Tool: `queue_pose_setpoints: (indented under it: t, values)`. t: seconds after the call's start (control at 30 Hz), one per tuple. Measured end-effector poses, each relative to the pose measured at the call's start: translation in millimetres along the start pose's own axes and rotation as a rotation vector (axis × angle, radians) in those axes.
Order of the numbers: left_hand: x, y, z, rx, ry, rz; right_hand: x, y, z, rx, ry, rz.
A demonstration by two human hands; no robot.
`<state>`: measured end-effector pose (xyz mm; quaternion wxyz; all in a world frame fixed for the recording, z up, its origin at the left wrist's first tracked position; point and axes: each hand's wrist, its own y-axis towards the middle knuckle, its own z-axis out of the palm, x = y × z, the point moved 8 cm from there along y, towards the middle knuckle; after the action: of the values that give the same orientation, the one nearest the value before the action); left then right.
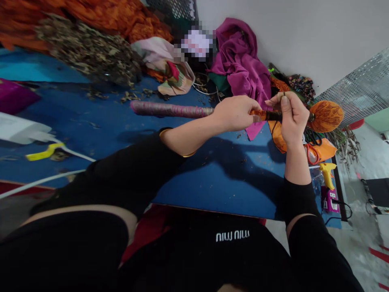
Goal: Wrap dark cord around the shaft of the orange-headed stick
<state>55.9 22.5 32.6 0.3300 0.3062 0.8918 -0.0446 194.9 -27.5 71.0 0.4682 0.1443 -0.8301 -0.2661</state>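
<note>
A long stick [170,109] wrapped in purple material lies nearly level above the blue table. Its right end carries a rounded, orange cloth-covered head [326,116]. My left hand [235,112] is closed around the stick near its middle, where an orange wrapping [258,115] begins. Just left of the orange head, my right hand [292,115] is closed at a dark-wrapped stretch of the stick. Its thumb and forefinger pinch a thin dark strand, too small to name surely. Parts of the stick are hidden behind both hands.
On the blue table [194,178] lie dried leaves [91,48], orange cloth [121,16], a magenta cloth [243,61] and a patterned cloth [176,77]. A yellow glue gun [328,174] is at the right edge. A white cable [75,154] runs along the left.
</note>
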Motion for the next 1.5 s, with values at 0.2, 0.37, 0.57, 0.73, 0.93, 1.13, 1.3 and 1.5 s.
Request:
queue_pose_setpoints:
  t: [0.2, 0.37, 0.57, 0.73, 0.93, 1.13, 1.3, 1.5]
  values:
    - [-14, -9, -0.1, -0.052, 0.203, 0.072, -14, 4, 6, 0.069, 0.039, 0.101]
    - [-21, -11, 4.6, -0.046, 0.338, 0.138, -26, 5, 2, 0.046, 0.062, 0.143]
    - [-21, -11, 11.3, -0.001, 0.416, 0.165, -39, 6, 1, 0.031, 0.127, 0.212]
    - [-29, -17, 9.2, 0.011, 0.497, 0.198, -50, 7, 3, 0.044, 0.134, 0.249]
    - [-32, -16, 14.2, 0.004, 0.566, 0.285, -51, 7, 4, 0.030, 0.130, 0.220]
    - [-26, -14, 4.1, -0.058, 0.521, 0.225, -45, 9, -19, -0.058, 0.351, 0.305]
    - [-15, -10, -21.0, -0.095, 0.451, 0.101, -18, 7, -85, -0.207, 0.310, 0.297]
    - [-5, -6, -42.3, -0.111, 0.370, 0.054, -10, -3, -151, -0.381, 0.239, 0.269]
